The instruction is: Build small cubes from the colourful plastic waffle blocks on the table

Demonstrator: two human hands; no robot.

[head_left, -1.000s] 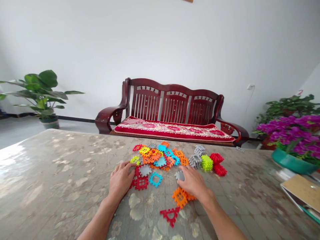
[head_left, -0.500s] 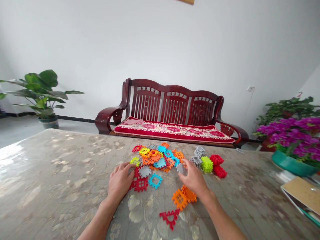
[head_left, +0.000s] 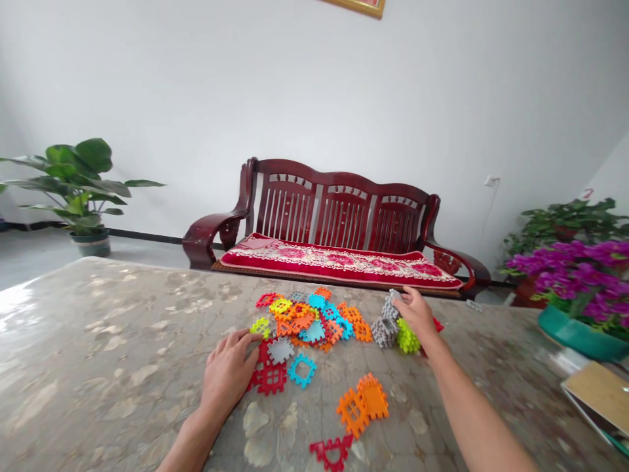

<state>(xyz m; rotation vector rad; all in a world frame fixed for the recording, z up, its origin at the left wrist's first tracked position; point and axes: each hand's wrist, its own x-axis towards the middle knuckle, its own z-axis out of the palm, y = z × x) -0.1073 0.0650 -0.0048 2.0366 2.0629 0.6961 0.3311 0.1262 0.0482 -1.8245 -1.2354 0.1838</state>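
Note:
My left hand (head_left: 230, 368) rests on the table at the left edge of a mixed pile of interlocking plastic tiles. Its fingers are loosely stretched, near a yellow-green tile (head_left: 261, 328) and a red window tile (head_left: 272, 378). A pale grey tile (head_left: 280, 351) and a blue frame tile (head_left: 301, 370) lie just right of it. Farther right, my right hand (head_left: 415, 313) reaches over the sorted stacks, its fingertips closed on a grey tile (head_left: 394, 298) at the rear grey stack. Another grey stack (head_left: 384, 332) and a yellow-green stack (head_left: 407, 337) stand below; my hand mostly hides the red stacks.
Two orange tiles (head_left: 362, 405) and a red triangular tile (head_left: 333, 452) lie on the patterned table (head_left: 147, 367) nearer me. A purple flower pot (head_left: 580, 333) and a box (head_left: 597, 390) are at right. A wooden bench (head_left: 339, 203) stands behind the table.
My right hand has moved right and away from me with the grey tile, from beside the pile to the grey stack. My left hand has stayed about where it was.

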